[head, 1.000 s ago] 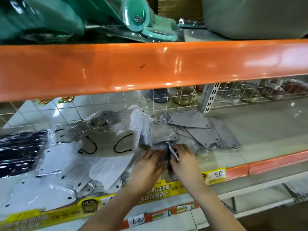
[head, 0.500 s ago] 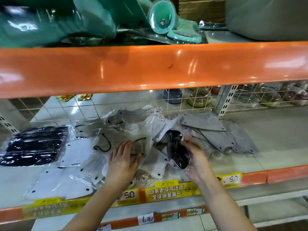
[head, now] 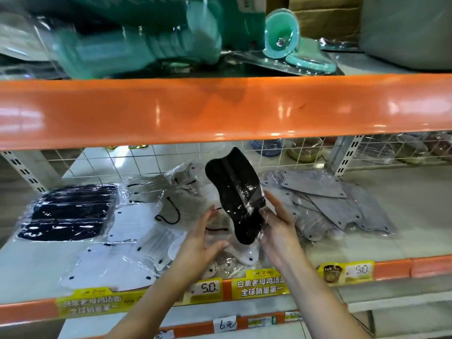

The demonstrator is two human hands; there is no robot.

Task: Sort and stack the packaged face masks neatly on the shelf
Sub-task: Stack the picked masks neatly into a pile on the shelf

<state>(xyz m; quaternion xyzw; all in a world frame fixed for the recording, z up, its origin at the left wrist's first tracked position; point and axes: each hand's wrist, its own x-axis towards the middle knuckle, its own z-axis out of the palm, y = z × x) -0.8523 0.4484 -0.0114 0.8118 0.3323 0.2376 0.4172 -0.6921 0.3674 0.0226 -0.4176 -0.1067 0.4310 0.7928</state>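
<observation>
Black packaged mask (head: pixel 238 199) held upright, centre frame, above shelf (head: pixel 403 211).
Right hand (head: pixel 275 223) grip closed on its wrapper edge; left hand (head: pixel 199 237) open, fingers straight, contact with mask unclear; white masks (head: pixel 137 231) beneath partly hidden.

an orange shelf beam (head: pixel 220 108) crosses overhead; behind the shelf, a white wire grid (head: pixel 281 152) fronts a white tiled floor (head: pixel 102 160).

Shelf layout, left to right.
Stacked packs (head: pixel 69 211) far left; loose packs (head: pixel 137 231) beside; held pack (head: pixel 234 192) centre; fanned packs (head: pixel 327 204) right.
</observation>
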